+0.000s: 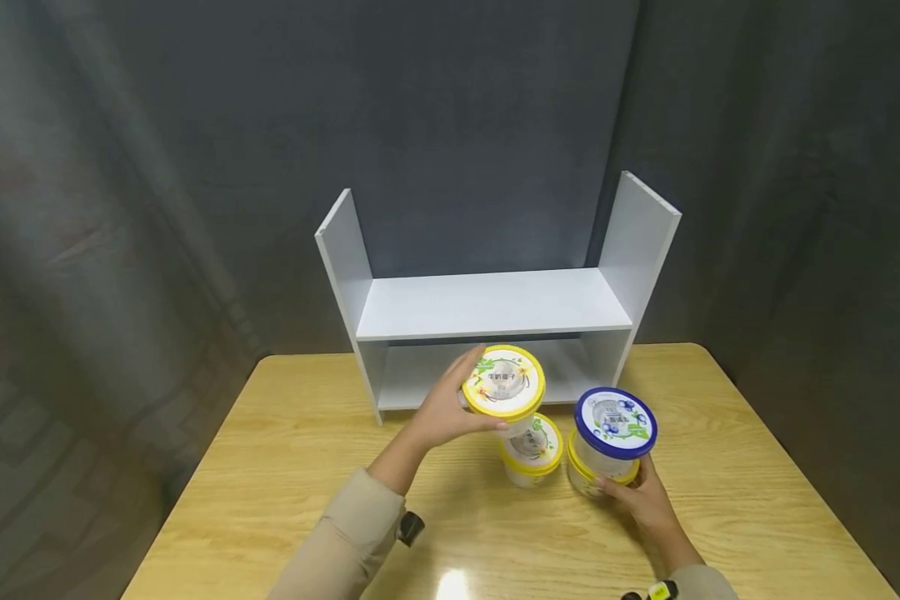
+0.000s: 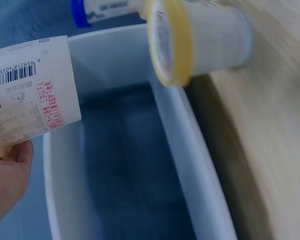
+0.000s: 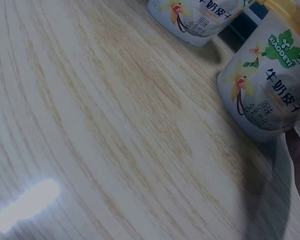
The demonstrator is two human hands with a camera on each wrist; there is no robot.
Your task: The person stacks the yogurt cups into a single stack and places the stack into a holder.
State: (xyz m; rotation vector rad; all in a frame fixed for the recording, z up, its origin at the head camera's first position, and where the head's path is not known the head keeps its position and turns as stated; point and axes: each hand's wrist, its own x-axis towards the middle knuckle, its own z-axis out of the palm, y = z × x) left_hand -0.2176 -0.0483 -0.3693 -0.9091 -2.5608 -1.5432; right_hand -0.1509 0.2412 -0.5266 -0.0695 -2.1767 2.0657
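My left hand [image 1: 444, 410] grips a white tub with a yellow lid [image 1: 504, 382], raised off the table in front of the shelf. The left wrist view shows the barcode side of this tub [image 2: 32, 90]. Behind and below it, a second yellow-lidded tub [image 1: 532, 447] stands on the table. To the right, a blue-lidded tub [image 1: 615, 423] sits on top of a third yellow-lidded tub [image 1: 587, 482]. My right hand [image 1: 651, 504] holds that lower tub, thumb at its front and fingers round its right side. In the right wrist view the lower tub [image 3: 270, 85] touches the table.
A white two-level shelf [image 1: 495, 304] with tall side panels [image 1: 637, 242] stands at the table's back. The wooden table [image 1: 285, 492] extends to both sides of it. Dark curtains [image 1: 487, 133] hang behind and at the sides.
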